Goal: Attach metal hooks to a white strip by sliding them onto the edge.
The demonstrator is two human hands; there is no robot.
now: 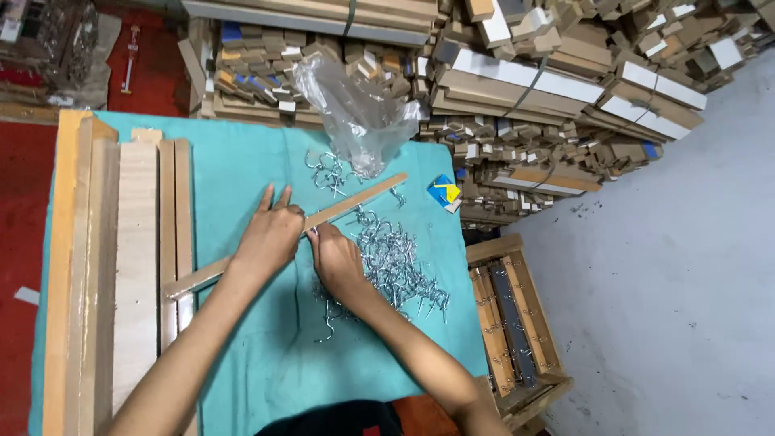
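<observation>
Cloth [242,186] was teal, plain. Hooks [395,258] were silvery metal. Strip [355,206] was pale tan wood. Far bag [355,113] was clear plastic. Left floor [20,234] was red; right floor [678,266] was grey.

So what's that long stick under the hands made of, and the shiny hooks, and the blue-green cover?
The long stick looks like bare, pale wood: matte, no paint. The hooks look like metal, silvery and glinting, probably plated steel. The cover seems to be woven cloth, teal and dull, with soft wrinkles. The left hand presses on the stick; the right hand works at its edge.
</observation>
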